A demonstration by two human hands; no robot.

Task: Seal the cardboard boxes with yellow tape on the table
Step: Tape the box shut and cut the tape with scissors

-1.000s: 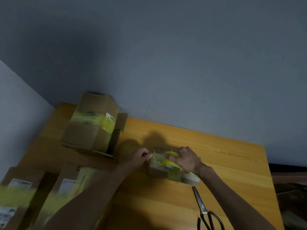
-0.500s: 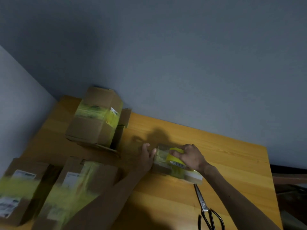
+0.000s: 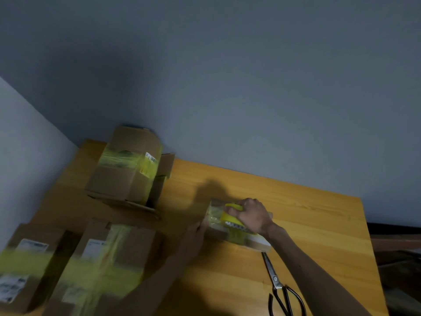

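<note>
Your right hand (image 3: pixel 251 217) grips the tape (image 3: pixel 228 216) atop the box (image 3: pixel 218 234); your flat left hand (image 3: pixel 193 234) braces its left end.

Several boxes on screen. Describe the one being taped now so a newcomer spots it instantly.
On the wooden table, look right of the bigger cardboard boxes, just beyond the scissors. The small flat box lies there, left hand against its end, right hand holding the yellow tape roll on top. It alone is low and handled.
</note>
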